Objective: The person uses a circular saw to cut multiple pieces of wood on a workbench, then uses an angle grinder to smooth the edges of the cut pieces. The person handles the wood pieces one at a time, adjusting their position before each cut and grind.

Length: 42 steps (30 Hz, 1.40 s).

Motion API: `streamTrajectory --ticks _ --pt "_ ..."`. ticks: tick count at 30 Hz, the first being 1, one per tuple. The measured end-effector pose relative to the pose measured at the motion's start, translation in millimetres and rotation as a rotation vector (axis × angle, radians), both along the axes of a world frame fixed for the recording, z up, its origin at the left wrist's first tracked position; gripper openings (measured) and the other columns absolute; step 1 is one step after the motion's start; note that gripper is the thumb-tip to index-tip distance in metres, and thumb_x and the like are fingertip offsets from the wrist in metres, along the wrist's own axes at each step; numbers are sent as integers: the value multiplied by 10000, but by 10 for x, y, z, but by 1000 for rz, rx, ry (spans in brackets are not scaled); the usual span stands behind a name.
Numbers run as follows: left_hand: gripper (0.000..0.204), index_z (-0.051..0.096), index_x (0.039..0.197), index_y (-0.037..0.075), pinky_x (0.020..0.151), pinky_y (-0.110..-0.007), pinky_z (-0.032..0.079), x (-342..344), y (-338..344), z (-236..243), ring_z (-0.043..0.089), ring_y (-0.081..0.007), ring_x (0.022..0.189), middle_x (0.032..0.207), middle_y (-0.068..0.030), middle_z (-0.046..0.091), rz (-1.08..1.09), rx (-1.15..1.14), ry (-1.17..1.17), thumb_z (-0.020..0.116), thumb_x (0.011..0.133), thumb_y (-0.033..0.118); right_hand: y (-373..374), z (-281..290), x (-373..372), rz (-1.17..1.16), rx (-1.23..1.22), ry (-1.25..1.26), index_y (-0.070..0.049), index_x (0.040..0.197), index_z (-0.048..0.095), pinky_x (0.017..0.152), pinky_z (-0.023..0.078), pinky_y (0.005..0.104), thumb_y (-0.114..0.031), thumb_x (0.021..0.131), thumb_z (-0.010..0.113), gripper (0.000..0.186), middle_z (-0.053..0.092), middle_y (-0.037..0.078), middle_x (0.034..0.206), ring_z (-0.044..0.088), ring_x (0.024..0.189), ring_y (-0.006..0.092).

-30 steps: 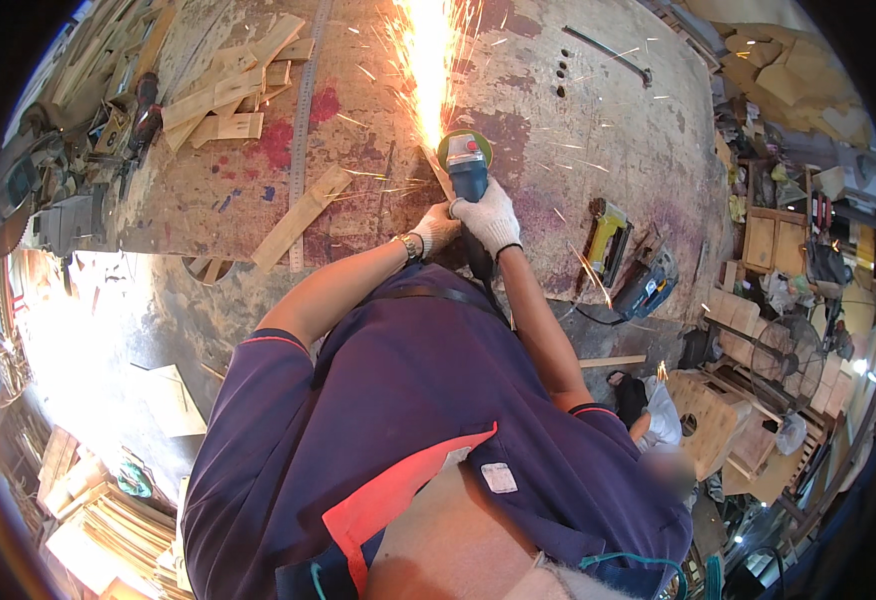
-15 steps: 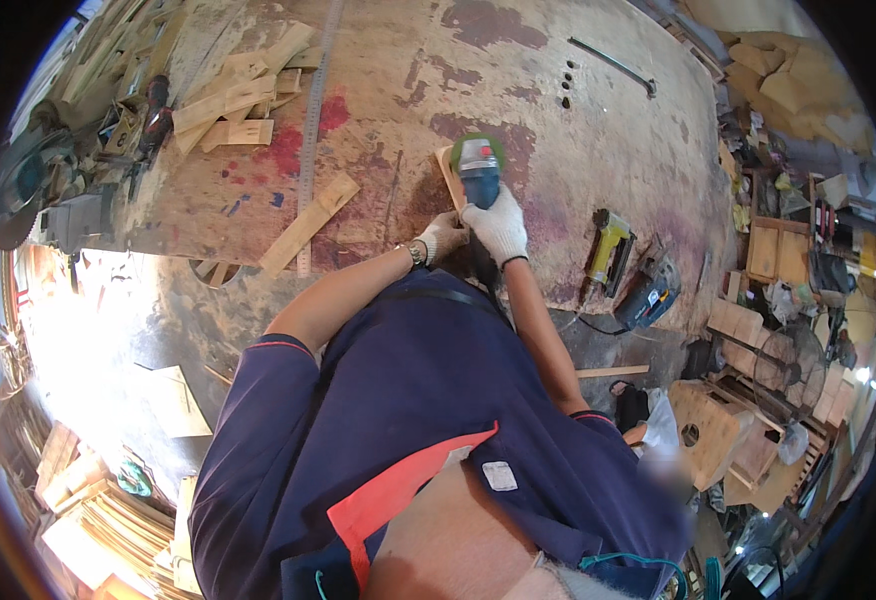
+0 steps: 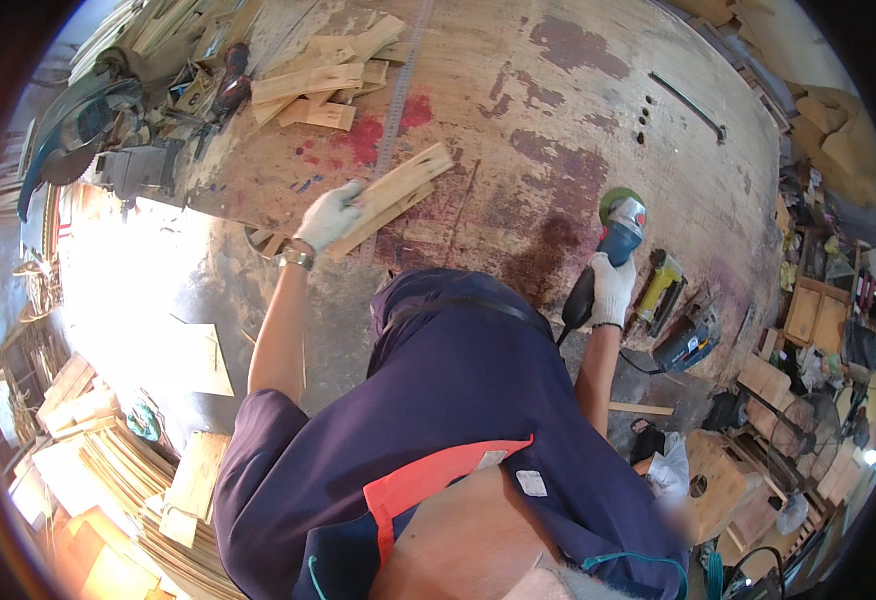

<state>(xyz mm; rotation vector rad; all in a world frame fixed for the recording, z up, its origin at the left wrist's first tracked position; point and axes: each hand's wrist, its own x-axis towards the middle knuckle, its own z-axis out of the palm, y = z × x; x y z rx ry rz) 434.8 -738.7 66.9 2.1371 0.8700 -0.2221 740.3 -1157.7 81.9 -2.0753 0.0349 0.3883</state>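
Note:
My gloved left hand [image 3: 330,216] is at the near left end of a pale wooden board [image 3: 408,177], its fingers closed at the board's edge. That board lies against and partly over a second wooden strip [image 3: 386,222], both slanting across the near edge of the worktable. My gloved right hand [image 3: 612,288] is wrapped round the body of an angle grinder [image 3: 620,243], blue and silver with a green disc [image 3: 614,199] at its far end. The grinder is over the right part of the table, and its dark cable end trails beside my wrist.
Right of the grinder lie a yellow-green nail gun [image 3: 658,288] and a blue power tool [image 3: 687,343]. A long metal ruler [image 3: 395,110] crosses the worktable [image 3: 518,130]. Several board offcuts [image 3: 318,85] are piled at the far left, near a circular saw blade [image 3: 63,165]. A metal bar [image 3: 688,105] lies at the far right.
My left hand has carried the board leftward, away from the grinder, to the strip on the table edge. My right hand has moved the grinder off the board and to the right.

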Motion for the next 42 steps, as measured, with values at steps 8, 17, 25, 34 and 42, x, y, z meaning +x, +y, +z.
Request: streamTrajectory --ticks 8,17,25,34,42 --pt "475 700 1312 142 999 -494 540 -269 856 -60 666 -385 1187 1324 -189 687 -76 331 242 725 880 337 -109 4 -128 -10 -90 59 -43 1068 680 757 523 347 -118 795 720 286 686 53 920 649 804 183" --pt "706 534 1472 161 1098 -535 465 636 2178 -219 533 -375 1384 1492 -149 578 20 924 220 791 848 369 -142 5 -203 -32 -82 14 -42 1095 679 781 536 349 -120 794 732 315 705 60 935 664 821 186" --pt "597 578 1357 158 1122 -495 440 867 2071 362 604 -346 1302 1342 -132 669 -189 1045 233 797 833 345 -202 96 -293 -107 -68 39 -21 1097 678 782 546 366 -146 789 747 340 718 85 935 680 824 204" --pt "816 552 1224 -20 788 -396 594 1376 -623 -305 735 -277 945 1038 -189 735 -41 -60 -44 918 765 547 -30 135 -250 -8 -9 44 -35 1120 672 781 544 363 -147 791 750 356 718 86 922 681 824 211" --pt "458 621 1142 -31 765 -352 560 1830 -2189 -724 672 -169 819 949 -99 713 143 -733 -113 837 896 289 63 280 -236 100 -119 80 -34 1143 673 792 551 382 -169 785 753 391 727 105 937 695 836 236"
